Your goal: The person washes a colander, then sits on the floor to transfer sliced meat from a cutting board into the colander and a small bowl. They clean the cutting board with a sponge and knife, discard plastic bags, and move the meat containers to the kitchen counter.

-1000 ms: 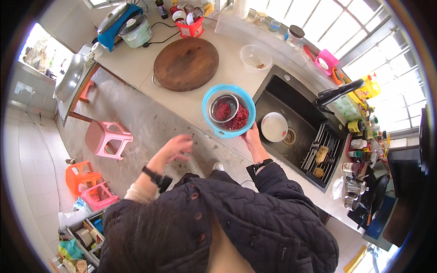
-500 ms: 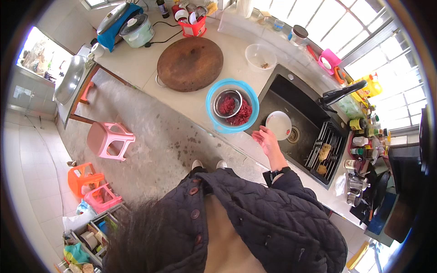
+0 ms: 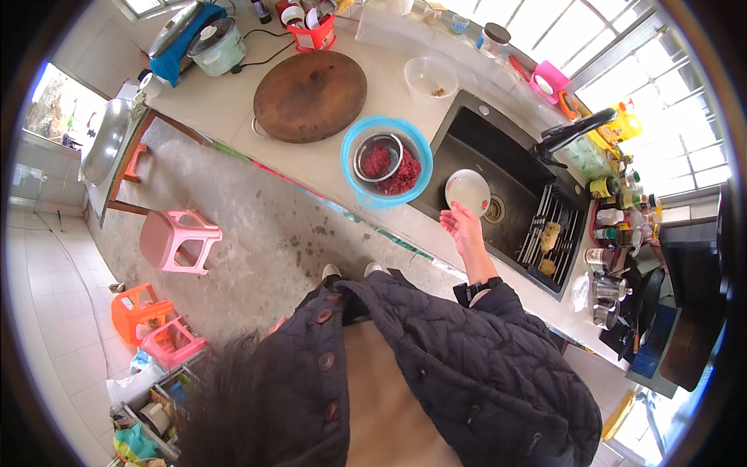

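Observation:
My right hand [image 3: 464, 231] is over the near edge of the sink, palm partly turned up and fingers loosely apart, with nothing in it. Its fingertips overlap the near rim of a white bowl [image 3: 468, 190] in the sink; whether they touch it I cannot tell. Left of the sink, a light-blue basin [image 3: 426, 148] holds shredded red meat [image 3: 401, 180]. A small metal strainer [image 3: 359, 160] with more red meat rests inside that basin. Of my left hand [image 3: 275, 325] only a sliver shows beside the dark jacket; its fingers are mostly hidden.
A round wooden chopping board [image 3: 310, 96] and a clear plastic bowl [image 3: 430, 79] lie on the counter. Behind the sink rises a black faucet [image 3: 576, 134]. A rack [image 3: 544, 233] spans the sink's right end. Pink stool [image 3: 180, 241] stands on the floor.
My right hand has shifted right, closer to the white bowl. A bit of my left hand has come into view by the jacket. The whole view has moved slightly.

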Demonstrator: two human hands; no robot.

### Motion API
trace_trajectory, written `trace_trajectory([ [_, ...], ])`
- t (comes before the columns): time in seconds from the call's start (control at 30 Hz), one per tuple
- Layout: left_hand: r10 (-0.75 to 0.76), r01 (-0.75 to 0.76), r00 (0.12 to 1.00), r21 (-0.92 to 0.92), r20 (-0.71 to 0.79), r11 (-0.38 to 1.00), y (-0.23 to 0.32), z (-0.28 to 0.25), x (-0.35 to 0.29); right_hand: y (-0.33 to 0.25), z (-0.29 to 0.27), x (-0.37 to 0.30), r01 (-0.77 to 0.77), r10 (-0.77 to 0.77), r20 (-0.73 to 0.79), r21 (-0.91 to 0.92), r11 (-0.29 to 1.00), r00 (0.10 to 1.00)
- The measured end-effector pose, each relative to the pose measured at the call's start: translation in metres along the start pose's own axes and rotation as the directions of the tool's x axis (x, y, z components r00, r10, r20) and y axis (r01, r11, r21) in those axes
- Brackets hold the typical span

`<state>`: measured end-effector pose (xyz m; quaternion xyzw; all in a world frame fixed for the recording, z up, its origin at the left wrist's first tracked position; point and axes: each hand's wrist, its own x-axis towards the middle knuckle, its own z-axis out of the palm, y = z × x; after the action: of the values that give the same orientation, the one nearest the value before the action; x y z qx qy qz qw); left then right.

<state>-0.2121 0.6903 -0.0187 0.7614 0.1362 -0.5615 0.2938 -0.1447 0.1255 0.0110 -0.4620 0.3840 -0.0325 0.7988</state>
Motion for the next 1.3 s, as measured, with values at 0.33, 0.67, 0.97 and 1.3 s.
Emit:
trace_trajectory([
  [0.33, -0.022, 0.020, 0.999, -0.038, -0.048, 0.999, -0.007, 0.018, -0.016, 0.011, 0.009, 0.018, -0.020, 0.017, 0.081, 0.034, 0.999, 0.997],
  [0.67, -0.073, 0.066, 0.994, -0.084, -0.080, 0.994, -0.029, 0.038, -0.037, 0.025, 0.086, 0.058, -0.176, 0.138, 0.237, 0.149, 0.973, 0.962],
  [0.97, -0.087, 0.071, 0.992, -0.168, -0.088, 0.983, -0.052, 0.066, -0.045, 0.027, 0.079, 0.063, -0.238, 0.174, 0.264, 0.235, 0.943, 0.949],
  [1.3, -0.066, 0.046, 0.995, -0.224, -0.081, 0.973, -0.072, 0.069, -0.049, 0.019, 0.078, 0.064, -0.285, 0.236, 0.249, 0.183, 0.941, 0.939],
])
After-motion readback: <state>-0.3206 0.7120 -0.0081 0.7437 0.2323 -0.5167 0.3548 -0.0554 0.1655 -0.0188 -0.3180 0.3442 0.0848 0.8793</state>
